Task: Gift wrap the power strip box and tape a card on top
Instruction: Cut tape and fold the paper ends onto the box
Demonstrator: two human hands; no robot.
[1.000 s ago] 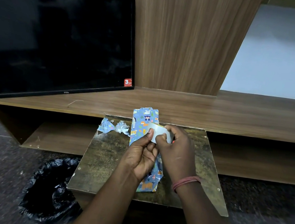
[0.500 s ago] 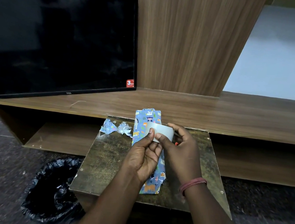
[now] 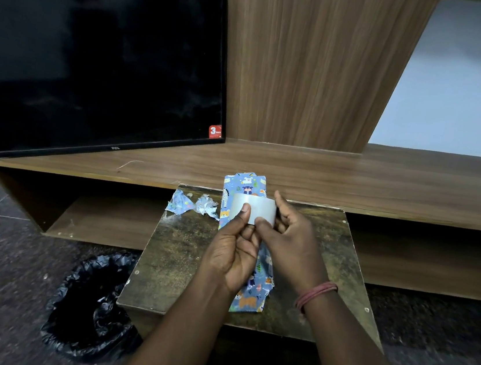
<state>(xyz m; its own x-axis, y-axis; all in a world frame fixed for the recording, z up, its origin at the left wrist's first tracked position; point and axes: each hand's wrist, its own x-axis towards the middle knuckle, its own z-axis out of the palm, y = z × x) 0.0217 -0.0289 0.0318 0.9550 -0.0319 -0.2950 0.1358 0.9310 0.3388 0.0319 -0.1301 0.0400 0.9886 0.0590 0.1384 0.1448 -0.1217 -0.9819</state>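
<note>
Hands (image 3: pixel 264 246) higher over wrapped box (image 3: pixel 246 184)

One wrapped box (image 3: pixel 245 184), one tape roll (image 3: pixel 255 210), two paper scraps (image 3: pixel 180 203), one television (image 3: pixel 96 64).

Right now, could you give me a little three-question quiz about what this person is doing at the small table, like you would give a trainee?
1. True or false: the wrapped box lies on the small table.
2. What do the left hand and right hand hold between them? A) scissors B) a roll of tape C) a card
3. Fill in: the crumpled paper scraps lie to the ____ of the box.

Key: 1 true. 2 B; both hands pinch the roll above the box. 3 left, at the table's far edge.
</note>
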